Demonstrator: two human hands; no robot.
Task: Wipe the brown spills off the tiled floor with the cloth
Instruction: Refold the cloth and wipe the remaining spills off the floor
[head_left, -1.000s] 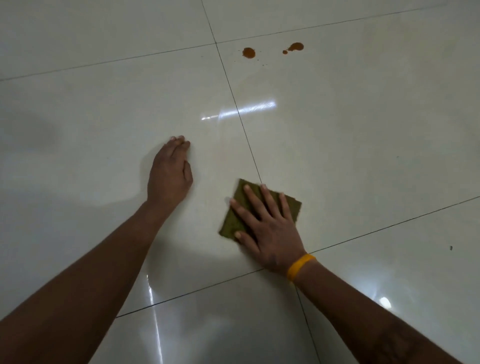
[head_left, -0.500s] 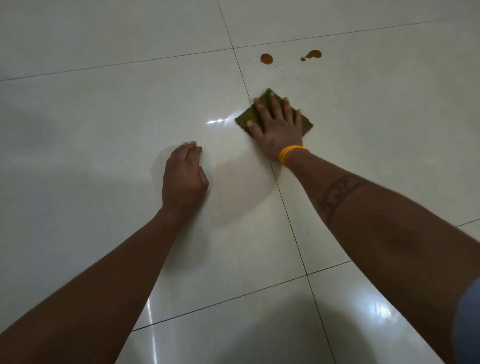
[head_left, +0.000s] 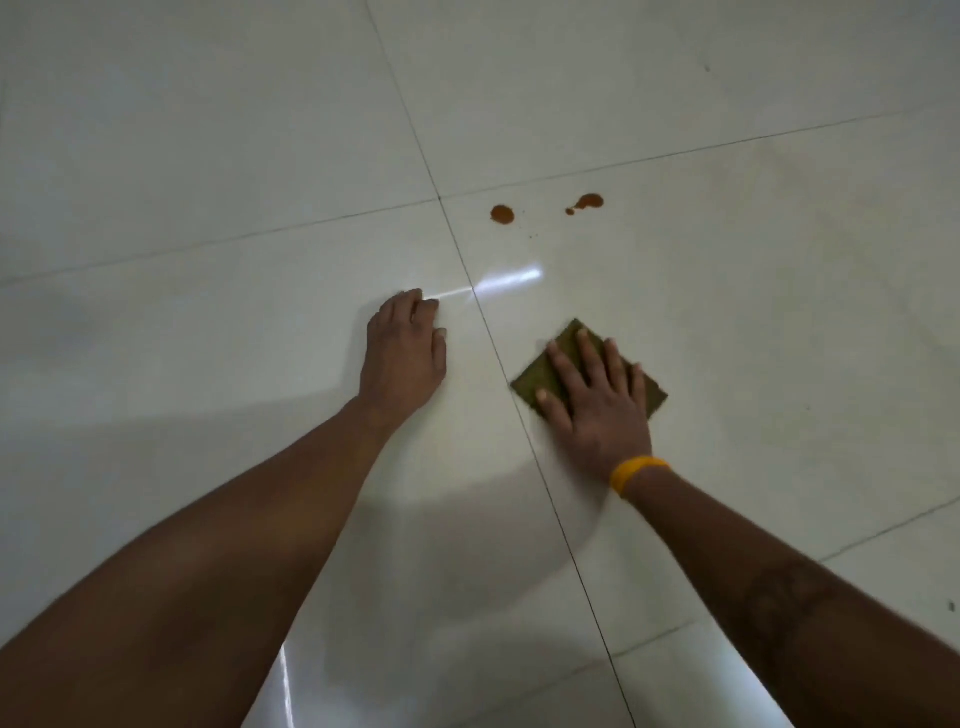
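Right hand (head_left: 597, 410): fingers spread flat, pressed on cloth (head_left: 540, 374). Left hand (head_left: 402, 353): knuckles curled loosely, resting on tiled floor (head_left: 260, 364), holding nothing.

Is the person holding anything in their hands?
Nothing is gripped. The right hand presses flat on the middle of the cloth; the left hand rests on the floor.
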